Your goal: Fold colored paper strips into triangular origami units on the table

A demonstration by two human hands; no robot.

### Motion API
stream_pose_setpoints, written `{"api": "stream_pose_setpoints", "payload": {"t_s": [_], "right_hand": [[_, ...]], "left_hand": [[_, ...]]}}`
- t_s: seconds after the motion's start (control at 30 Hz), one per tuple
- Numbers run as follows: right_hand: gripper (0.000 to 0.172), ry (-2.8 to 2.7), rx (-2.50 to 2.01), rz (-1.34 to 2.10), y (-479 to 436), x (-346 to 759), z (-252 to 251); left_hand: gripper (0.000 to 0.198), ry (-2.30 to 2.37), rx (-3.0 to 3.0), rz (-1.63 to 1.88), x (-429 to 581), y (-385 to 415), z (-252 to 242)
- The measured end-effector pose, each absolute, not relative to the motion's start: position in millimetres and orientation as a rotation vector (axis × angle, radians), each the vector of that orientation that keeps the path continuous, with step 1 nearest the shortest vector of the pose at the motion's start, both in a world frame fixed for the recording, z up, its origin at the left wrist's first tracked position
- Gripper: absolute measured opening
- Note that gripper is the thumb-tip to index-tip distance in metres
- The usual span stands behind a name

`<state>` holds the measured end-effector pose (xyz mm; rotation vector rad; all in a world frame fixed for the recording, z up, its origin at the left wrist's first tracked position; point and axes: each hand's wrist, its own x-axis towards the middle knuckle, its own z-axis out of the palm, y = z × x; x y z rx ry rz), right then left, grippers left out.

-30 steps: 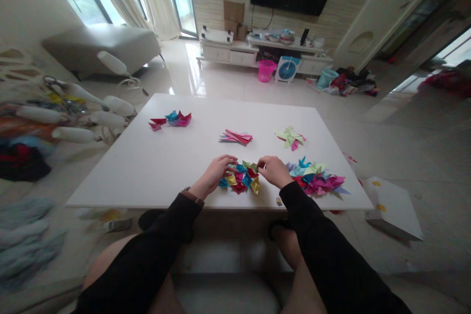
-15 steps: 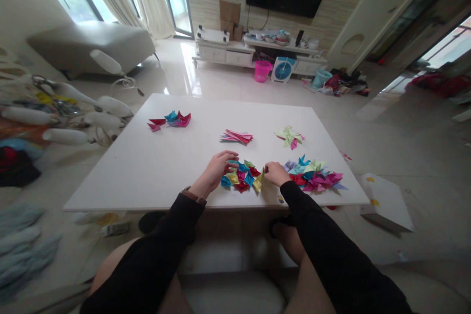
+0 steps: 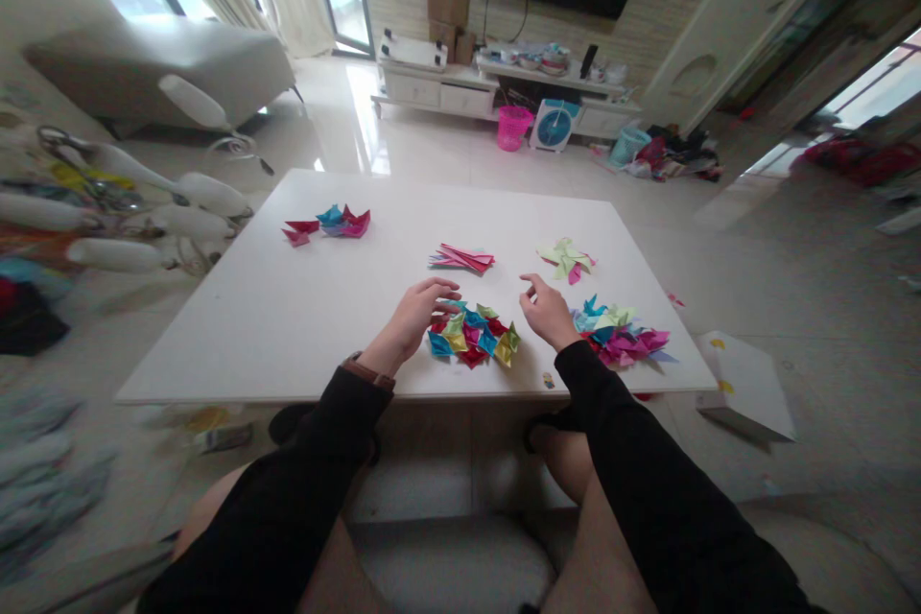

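— Where are the hands?

— Both are over the near part of the white table (image 3: 317, 307). The left hand (image 3: 415, 312) has its fingers spread, with the fingertips touching the left side of the small paper pile (image 3: 471, 338), and it clasps nothing. The right hand (image 3: 547, 315) hovers just right of that pile, fingers loosely uncurled and empty.

— And the pile itself?

— It lies between the 2 hands, near the table's front edge: folded pieces in blue, red, yellow and green.

— Anything else on the table?

— A larger paper heap (image 3: 623, 336) lies just beyond the right hand. A pink stack (image 3: 464, 258) and a pale green piece (image 3: 566, 259) lie farther back. 1 more cluster (image 3: 331, 222) sits at the far left, well apart.
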<state>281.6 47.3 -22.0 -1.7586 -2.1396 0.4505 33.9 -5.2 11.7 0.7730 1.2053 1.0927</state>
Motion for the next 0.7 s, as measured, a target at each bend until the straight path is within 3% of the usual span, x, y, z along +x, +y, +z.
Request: {"api": "stream_pose_setpoints", "payload": {"t_s": [0.17, 0.47, 0.7], "right_hand": [[0.024, -2.709, -1.303, 1.026, 31.6, 264.1, -24.7], [0.024, -2.748, -1.361, 0.847, 26.9, 247.9, -11.6], [0.017, -2.795, -1.299, 0.898, 14.3, 244.7, -2.7]], "left_hand": [[0.019, 1.248, 0.855, 1.059, 33.5, 1.1, 10.9], [0.024, 1.406, 0.986, 0.981, -5.1, 26.2, -10.1], [0.021, 1.937, 1.083, 0.758, -120.5, 69.5, -36.9]]}}
